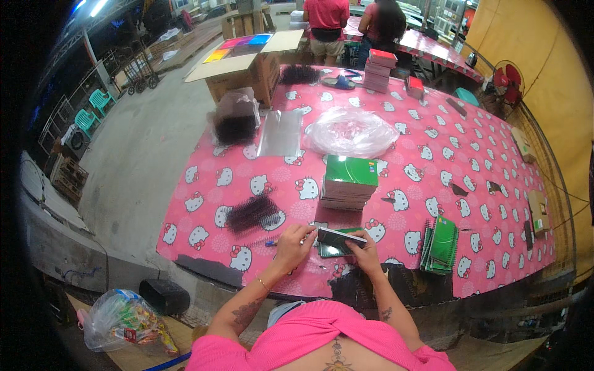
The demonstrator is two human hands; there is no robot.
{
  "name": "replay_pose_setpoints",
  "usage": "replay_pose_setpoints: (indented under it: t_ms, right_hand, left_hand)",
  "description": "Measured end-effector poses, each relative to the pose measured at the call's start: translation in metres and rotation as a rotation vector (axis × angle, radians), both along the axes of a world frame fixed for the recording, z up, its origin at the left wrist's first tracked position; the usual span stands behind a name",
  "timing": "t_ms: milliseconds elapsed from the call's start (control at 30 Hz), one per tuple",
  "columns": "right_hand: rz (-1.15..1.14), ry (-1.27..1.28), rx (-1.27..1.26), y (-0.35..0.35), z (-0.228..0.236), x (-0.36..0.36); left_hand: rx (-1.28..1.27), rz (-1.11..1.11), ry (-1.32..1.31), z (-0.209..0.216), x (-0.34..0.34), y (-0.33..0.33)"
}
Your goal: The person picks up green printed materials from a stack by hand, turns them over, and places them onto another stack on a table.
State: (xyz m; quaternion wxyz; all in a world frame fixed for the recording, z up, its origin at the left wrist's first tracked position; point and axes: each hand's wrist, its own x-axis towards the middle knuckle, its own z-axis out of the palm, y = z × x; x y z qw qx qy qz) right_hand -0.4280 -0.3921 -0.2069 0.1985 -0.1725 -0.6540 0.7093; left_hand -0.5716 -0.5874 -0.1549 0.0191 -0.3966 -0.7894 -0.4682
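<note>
My right hand (367,252) grips the right end of a notebook (341,237) with a dark face, tilted above the table. Under it lies a green-covered notebook (331,250). My left hand (293,248) is closed in a pinch at the notebook's left end; what its fingertips hold is too small to make out. A thin dark coil and a blue pen-like item (271,243) show beside that hand. Black spiral binding coils (252,214) lie in a heap to the left. Just beyond my hands stands a stack of green-covered notebooks (351,176).
Coil-bound green notebooks (440,245) sit at the right. Beyond are a clear plastic bag (352,133), plastic sheets (280,133), bagged black coils (236,120), an open carton (244,79) and a red-topped stack (378,71). Two people stand at the far side.
</note>
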Motion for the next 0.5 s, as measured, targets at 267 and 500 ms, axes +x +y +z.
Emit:
replay_pose_setpoints:
  t_ms: [267,500]
  right_hand:
    - [-0.004,-0.012,0.004,0.002,-0.001,0.000]
    - [0.048,-0.035,0.183,0.005,0.000,0.003]
  left_hand:
    - [0.026,0.038,-0.016,-0.003,0.000,0.003]
    - [-0.091,-0.235,-0.002,-0.007,-0.027,0.000]
